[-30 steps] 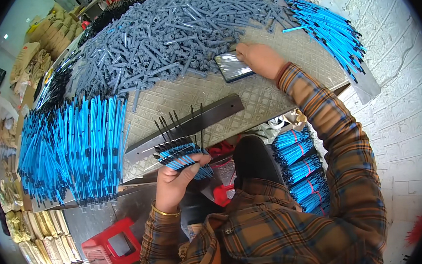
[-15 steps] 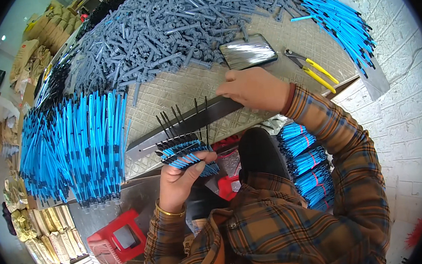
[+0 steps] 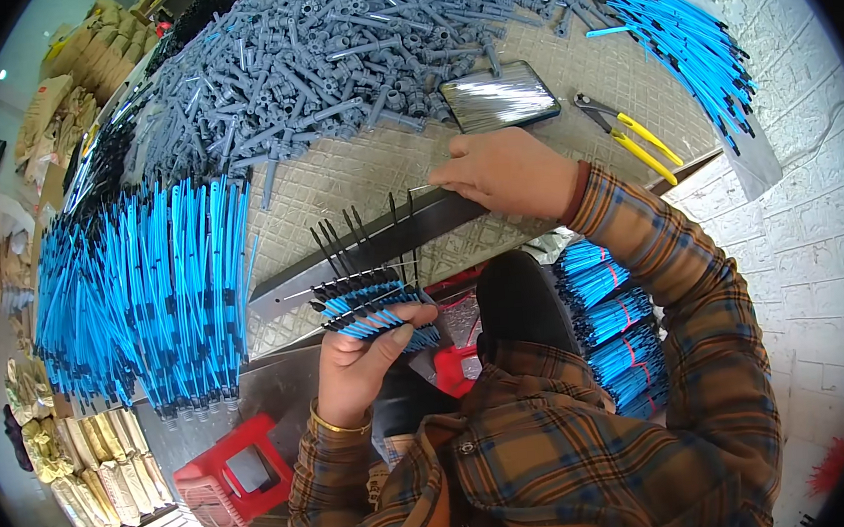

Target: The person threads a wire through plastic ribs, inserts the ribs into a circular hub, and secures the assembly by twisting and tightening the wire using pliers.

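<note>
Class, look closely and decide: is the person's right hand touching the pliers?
Apart. The head view shows a strip of bare tabletop between the right hand and the pliers.

An assembly workshop, by its heaped grey parts (image 3: pixel 324 61), pliers (image 3: pixel 644 141) and, probably, stacked sacks (image 3: pixel 100 49)

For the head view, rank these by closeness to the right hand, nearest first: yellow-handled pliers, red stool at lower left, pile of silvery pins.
From the right hand:
1. pile of silvery pins: just beyond it
2. yellow-handled pliers: to its right
3. red stool: far off, lower left
</note>
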A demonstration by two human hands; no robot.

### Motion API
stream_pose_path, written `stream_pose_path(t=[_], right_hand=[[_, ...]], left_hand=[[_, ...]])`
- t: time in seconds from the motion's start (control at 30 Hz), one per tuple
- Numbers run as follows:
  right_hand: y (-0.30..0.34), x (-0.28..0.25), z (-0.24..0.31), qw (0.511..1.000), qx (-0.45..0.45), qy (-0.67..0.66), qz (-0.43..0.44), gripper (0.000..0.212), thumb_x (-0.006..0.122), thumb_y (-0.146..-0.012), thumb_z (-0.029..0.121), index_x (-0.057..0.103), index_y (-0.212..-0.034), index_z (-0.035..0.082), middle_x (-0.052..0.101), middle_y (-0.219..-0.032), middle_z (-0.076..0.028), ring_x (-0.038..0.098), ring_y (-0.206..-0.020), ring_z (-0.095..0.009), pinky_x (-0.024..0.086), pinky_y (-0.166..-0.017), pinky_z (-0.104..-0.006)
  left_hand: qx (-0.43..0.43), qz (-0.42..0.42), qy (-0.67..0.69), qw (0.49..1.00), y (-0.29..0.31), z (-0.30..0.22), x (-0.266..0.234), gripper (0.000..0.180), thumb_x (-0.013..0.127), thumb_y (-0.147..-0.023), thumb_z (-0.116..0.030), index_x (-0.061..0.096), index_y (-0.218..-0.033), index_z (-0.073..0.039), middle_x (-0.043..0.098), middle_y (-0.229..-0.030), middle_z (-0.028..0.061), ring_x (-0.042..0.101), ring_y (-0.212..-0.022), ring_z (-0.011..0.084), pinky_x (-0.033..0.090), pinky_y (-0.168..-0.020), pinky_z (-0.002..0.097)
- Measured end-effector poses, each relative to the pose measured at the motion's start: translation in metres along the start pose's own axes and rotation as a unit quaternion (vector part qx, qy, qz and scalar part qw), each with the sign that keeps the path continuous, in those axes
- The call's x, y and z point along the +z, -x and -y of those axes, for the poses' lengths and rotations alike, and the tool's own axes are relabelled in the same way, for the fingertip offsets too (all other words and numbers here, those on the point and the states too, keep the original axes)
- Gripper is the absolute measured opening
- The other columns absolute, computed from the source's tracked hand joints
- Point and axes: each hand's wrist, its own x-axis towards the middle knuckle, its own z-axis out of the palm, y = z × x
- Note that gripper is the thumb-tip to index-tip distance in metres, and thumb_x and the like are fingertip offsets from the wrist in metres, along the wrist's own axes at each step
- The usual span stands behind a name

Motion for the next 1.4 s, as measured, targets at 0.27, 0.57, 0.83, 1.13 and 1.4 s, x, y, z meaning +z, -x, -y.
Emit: stream_pose_path(t=[0.27,0.57,0.83,1.13,1.4], right_hand=[[-0.005,0.003,0.0,1.0,-0.005,0.003,0.003,0.016,0.056,-0.081,0.018,0.061,-0.096,0.015,0.051,-0.076,-0.008,0.056,-0.069,-0.029,0.045,-0.057,-0.0382],[-0.019,0.011,0.006,0.999,-0.02,0.017,0.028,0.017,0.053,-0.082,0.018,0.06,-0.098,0.016,0.052,-0.077,-0.009,0.057,-0.07,-0.029,0.045,-0.057,-0.0383],[-0.029,0.018,0.011,0.999,-0.034,-0.007,0.001,0.017,0.054,-0.081,0.017,0.061,-0.097,0.016,0.053,-0.078,-0.009,0.057,-0.071,-0.029,0.046,-0.058,-0.0382],[-0.049,0.032,0.023,0.998,-0.034,-0.059,-0.008,0.018,0.056,-0.08,0.017,0.063,-0.096,0.015,0.054,-0.078,-0.008,0.057,-0.071,-0.029,0.046,-0.058,-0.0378],[-0.061,0.039,0.033,0.997,-0.032,-0.069,-0.005,0.016,0.056,-0.079,0.018,0.063,-0.093,0.014,0.055,-0.077,-0.008,0.058,-0.071,-0.028,0.046,-0.058,-0.0381]], left_hand=[[-0.003,0.002,0.003,1.0,-0.001,-0.001,-0.001,0.021,0.053,-0.085,-0.001,0.06,-0.105,0.001,0.065,-0.099,0.0153,0.061,-0.097,0.0269,0.046,-0.087,0.0382],[-0.021,0.015,0.018,0.999,-0.001,-0.004,-0.002,0.02,0.052,-0.086,0.002,0.06,-0.104,0.001,0.064,-0.102,0.0134,0.059,-0.099,0.0222,0.044,-0.09,0.0344],[-0.026,0.046,-0.001,0.999,-0.002,-0.004,-0.007,0.02,0.052,-0.087,0.003,0.061,-0.105,0.001,0.063,-0.104,0.0114,0.057,-0.101,0.0189,0.042,-0.092,0.0323],[-0.034,0.056,0.02,0.998,-0.002,-0.004,-0.013,0.021,0.053,-0.086,0.002,0.061,-0.105,0.001,0.063,-0.105,0.0099,0.058,-0.1,0.0172,0.042,-0.091,0.0307],[-0.039,0.067,-0.004,0.997,-0.002,-0.011,-0.022,0.021,0.052,-0.085,0.001,0.059,-0.105,0.002,0.062,-0.105,0.0193,0.058,-0.102,0.0274,0.045,-0.089,0.0375]])
